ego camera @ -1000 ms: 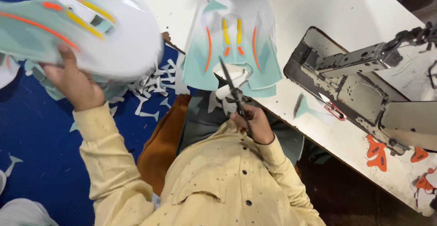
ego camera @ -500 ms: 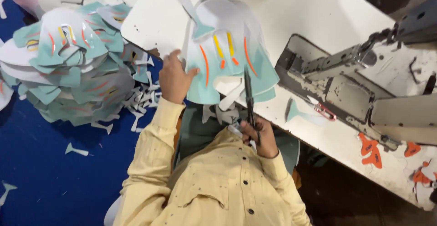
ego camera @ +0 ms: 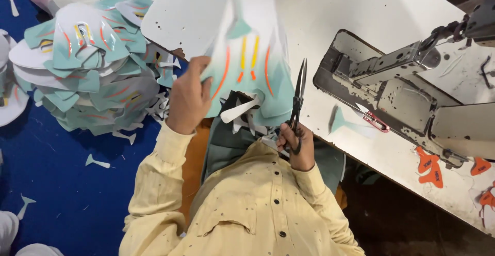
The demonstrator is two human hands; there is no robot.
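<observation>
Scissors (ego camera: 298, 104) stand blades-up in the right hand (ego camera: 295, 143), fingers through the handles, at the white table's (ego camera: 361, 8) edge. The left hand (ego camera: 190, 97) grips a teal and white cut-out (ego camera: 247, 65) with orange and yellow stripes, lifted over the table. Blades so near the sheet could snag it. Half a second ago the sheet lay flatter and lower; the pile (ego camera: 82, 70) stays on the blue floor (ego camera: 62, 194).

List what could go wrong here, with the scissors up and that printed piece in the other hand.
1. The scissors in the right hand point up beside the printed shoe piece; a slip might nick its coloured stripes or the left hand gripping its edge.
2. The pile of cut pieces on the blue floor sits loosely heaped and could slide apart.
</observation>
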